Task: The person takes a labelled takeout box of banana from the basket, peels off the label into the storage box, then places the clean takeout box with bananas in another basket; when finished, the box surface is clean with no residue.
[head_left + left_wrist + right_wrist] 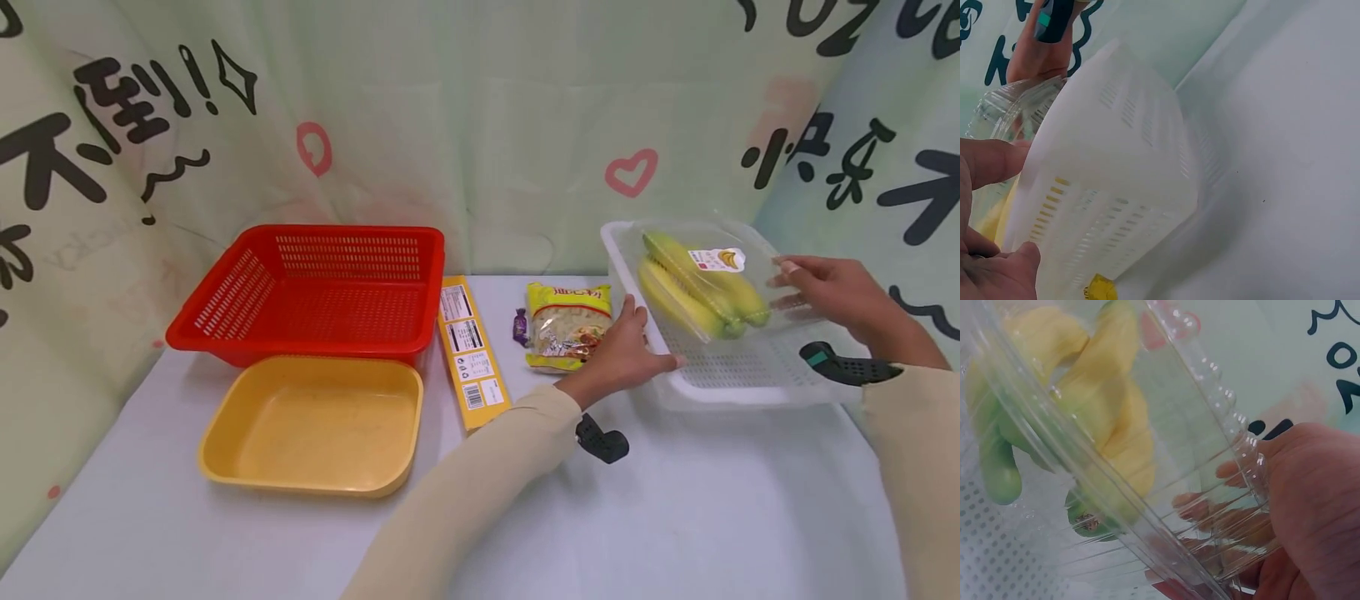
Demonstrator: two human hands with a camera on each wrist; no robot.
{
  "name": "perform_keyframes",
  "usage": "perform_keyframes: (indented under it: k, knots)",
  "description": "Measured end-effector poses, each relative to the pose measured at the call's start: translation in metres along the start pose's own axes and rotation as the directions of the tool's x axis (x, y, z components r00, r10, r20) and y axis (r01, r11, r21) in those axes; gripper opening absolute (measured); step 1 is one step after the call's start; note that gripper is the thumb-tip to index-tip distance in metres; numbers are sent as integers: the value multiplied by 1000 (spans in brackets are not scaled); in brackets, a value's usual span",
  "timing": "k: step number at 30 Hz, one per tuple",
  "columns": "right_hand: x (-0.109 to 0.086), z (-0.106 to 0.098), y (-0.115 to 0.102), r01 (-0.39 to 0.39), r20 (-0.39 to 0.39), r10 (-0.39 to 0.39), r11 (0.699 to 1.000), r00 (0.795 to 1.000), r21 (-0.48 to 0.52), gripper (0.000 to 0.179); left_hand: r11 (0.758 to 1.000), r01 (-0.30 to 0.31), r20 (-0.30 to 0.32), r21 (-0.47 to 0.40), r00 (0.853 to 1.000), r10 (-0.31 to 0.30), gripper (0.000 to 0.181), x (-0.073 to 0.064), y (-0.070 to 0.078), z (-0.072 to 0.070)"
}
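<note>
At the right of the head view, a clear plastic box of bananas (pixel 701 287) with a white label is tilted over the white basket (pixel 757 367). My right hand (pixel 840 292) grips the box by its right end; the right wrist view shows the fingers (pixel 1194 506) through the clear plastic. With the thumb and fingers over its left rim, my left hand (pixel 618 346) holds the basket. The left wrist view shows the slotted outer wall of the basket (pixel 1116 150) and the left thumb (pixel 997 162) at its rim.
Left of the basket lie a yellow snack bag (pixel 567 325), a small purple-wrapped candy (pixel 521 327) and a long yellow carton (pixel 472 354). Farther left, a red basket (pixel 337 321) stands behind a yellow tray (pixel 311 479). A printed curtain (pixel 480 167) hangs behind the table.
</note>
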State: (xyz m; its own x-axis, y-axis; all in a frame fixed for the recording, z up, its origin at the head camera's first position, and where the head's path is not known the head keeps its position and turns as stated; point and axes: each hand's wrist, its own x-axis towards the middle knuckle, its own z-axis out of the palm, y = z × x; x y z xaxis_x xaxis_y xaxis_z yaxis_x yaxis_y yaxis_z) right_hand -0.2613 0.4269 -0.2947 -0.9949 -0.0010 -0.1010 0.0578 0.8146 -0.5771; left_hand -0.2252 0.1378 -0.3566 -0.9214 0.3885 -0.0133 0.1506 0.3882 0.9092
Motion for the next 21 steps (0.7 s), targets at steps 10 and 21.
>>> perform_keyframes:
  k: [10,21]
  knots:
    - [4,-10,-10,25,-52,-24,999,998,21,74,996,-52,15,65,999,52,75,2,0,-14]
    - [3,-8,-31,55,-29,-54,998,998,41,75,999,-48,-17,20,999,48,71,-2,-6,-72]
